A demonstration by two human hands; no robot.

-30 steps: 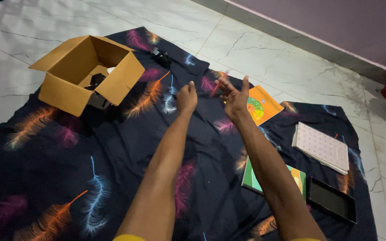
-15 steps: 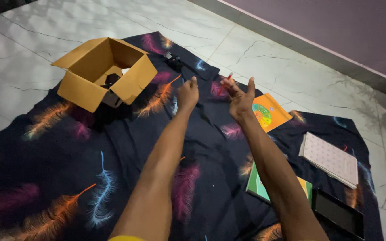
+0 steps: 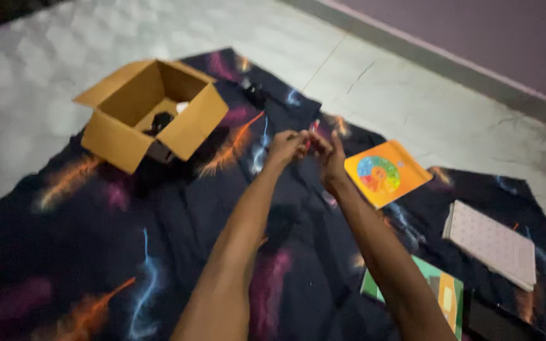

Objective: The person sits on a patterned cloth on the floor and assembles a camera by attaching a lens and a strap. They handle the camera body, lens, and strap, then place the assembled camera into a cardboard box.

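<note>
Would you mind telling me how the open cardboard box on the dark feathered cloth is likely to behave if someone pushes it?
The cardboard box looks thin-walled with loose raised flaps, so it is probably light and would flex if squeezed. It sits on the soft cloth, so a push may drag and bunch the fabric rather than slide cleanly. It already looks tilted, so a high push might tip it.

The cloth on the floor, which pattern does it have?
Dark navy cloth with orange, pink and blue feathers, seen in the head view.
</note>
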